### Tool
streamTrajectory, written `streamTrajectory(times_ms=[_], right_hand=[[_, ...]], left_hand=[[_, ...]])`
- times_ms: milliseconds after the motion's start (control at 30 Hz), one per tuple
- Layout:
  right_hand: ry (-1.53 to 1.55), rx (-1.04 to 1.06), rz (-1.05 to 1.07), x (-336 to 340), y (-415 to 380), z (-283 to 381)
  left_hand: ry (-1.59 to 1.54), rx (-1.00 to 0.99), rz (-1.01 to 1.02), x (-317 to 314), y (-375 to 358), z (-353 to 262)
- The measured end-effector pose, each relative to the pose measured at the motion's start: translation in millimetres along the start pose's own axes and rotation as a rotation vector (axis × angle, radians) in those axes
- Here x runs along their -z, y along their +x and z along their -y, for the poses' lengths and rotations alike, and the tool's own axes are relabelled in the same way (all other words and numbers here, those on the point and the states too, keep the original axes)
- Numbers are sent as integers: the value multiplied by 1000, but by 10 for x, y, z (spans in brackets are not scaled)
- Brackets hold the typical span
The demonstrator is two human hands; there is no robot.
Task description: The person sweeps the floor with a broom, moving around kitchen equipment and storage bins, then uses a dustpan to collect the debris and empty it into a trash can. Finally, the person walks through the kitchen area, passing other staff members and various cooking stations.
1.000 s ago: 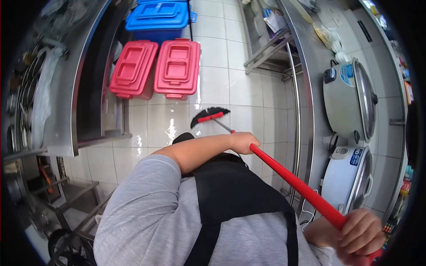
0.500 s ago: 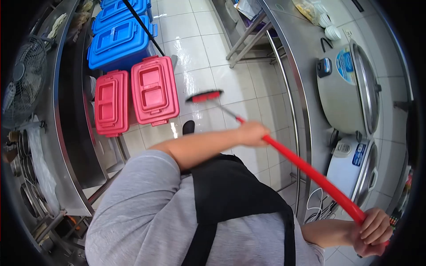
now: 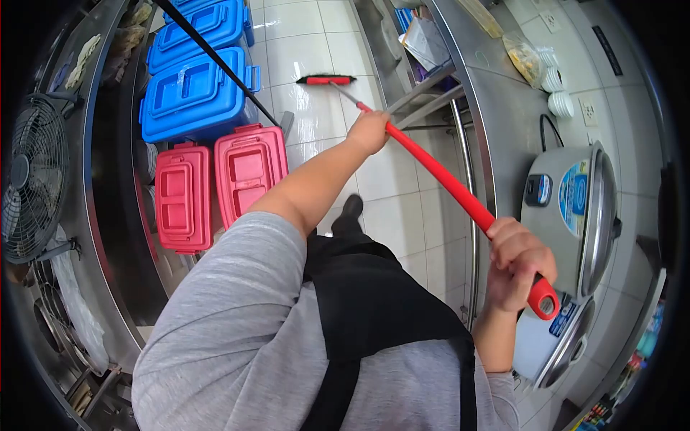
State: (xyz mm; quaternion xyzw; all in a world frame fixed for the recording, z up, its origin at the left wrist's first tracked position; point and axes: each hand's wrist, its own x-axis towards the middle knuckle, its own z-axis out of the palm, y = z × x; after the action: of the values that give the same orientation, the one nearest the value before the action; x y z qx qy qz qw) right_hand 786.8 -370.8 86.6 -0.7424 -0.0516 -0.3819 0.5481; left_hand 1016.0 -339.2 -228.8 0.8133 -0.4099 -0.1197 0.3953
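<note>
A long red-handled push broom (image 3: 447, 178) runs diagonally across the view, its red and black head (image 3: 327, 80) resting on the tiled floor ahead. My left hand (image 3: 369, 133) is wrapped round the lower part of the handle, with the arm stretched forward. Close to the handle's top end, my right hand (image 3: 519, 260) grips it, and the rounded red tip sticks out below the fingers. Bristles on the head are too small to make out clearly.
Pink lidded bins (image 3: 251, 172) and blue lidded bins (image 3: 194, 93) line the left side, with a dark pole (image 3: 215, 57) slanting over them. Steel counter (image 3: 480, 108) edges the right, bearing a large rice cooker (image 3: 557, 190). A fan (image 3: 25, 176) stands far left.
The broom head has moved forward, away from me. Both hands have gone forward and leftward with the handle, and my view has shifted. A booted foot shows further out.
</note>
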Motion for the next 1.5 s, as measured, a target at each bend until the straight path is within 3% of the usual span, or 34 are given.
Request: streamTrajectory(times_ms=[133, 233, 300, 367, 467, 500, 533, 567, 600, 633, 700, 767, 833, 900, 1000, 1100, 1200, 1267, 1300, 1333, 1400, 1433, 1467, 1500], right_hand=[[49, 112, 74, 582, 810, 265], [187, 87, 175, 744, 1333, -29], [251, 135, 292, 797, 1730, -331], [330, 140, 438, 847, 2121, -784], [306, 107, 295, 486, 2478, -1606], [423, -72, 233, 463, 2485, -1933], [119, -7, 205, 349, 2508, -2336], [47, -42, 266, 190, 2586, -2647], [250, -88, 320, 18, 2635, -3003], [120, -46, 372, -153, 2741, -3201], [-24, 3, 331, -219, 3031, -3103], [-76, 126, 360, -107, 3550, -2797], [335, 116, 507, -129, 4072, -2467], [403, 49, 481, -314, 4388, -2624], [461, -18, 412, -716, 4880, -3074], [462, -28, 413, -1176, 5240, -4007], [289, -41, 335, -1639, 5380, -4959], [63, -44, 364, -1692, 5590, -5354], [29, -121, 244, -1583, 5750, -5303], [-4, -204, 125, -1362, 5914, -5119], [152, -48, 172, -836, 6364, -4609], [141, 58, 240, -624, 6558, -4309], [-93, 261, 267, -445, 6727, -4027], [330, 255, 297, -381, 6896, -3849]], left_hand=[[-157, -151, -243, 44, 389, -506], [-258, -143, 7, -269, 462, -619], [-295, -95, 4, -230, 735, -533], [-262, -71, -113, -111, 1185, -284], [-193, 68, -285, 150, 1978, 560], [-75, 147, -304, 346, 2198, 811], [-5, 257, -318, 596, 2366, 949], [52, 296, -331, 750, 2552, 1196], [130, 313, -313, 915, 2745, 1387], [165, 272, -321, 1147, 2881, 1366], [62, 255, -385, 1418, 3102, 1188], [-59, -45, -573, 1608, 3220, 945], [-196, -140, -525, 1671, 3292, 743], [-324, -75, -390, 1605, 3355, 842], [-270, -100, -491, 1815, 3913, 1324], [-241, -11, -542, 2218, 4688, 2340], [11, 218, -486, 2656, 5319, 3276], [125, 153, -471, 2882, 5732, 3418], [239, 104, -458, 2975, 5922, 3437], [74, 0, -335, 3138, 6074, 3247], [-131, -298, -269, 2985, 6386, 2783], [-249, -278, -197, 2960, 6378, 2392], [-336, -317, 12, 3039, 6378, 2033], [-334, -371, 79, 2922, 6390, 1827]])
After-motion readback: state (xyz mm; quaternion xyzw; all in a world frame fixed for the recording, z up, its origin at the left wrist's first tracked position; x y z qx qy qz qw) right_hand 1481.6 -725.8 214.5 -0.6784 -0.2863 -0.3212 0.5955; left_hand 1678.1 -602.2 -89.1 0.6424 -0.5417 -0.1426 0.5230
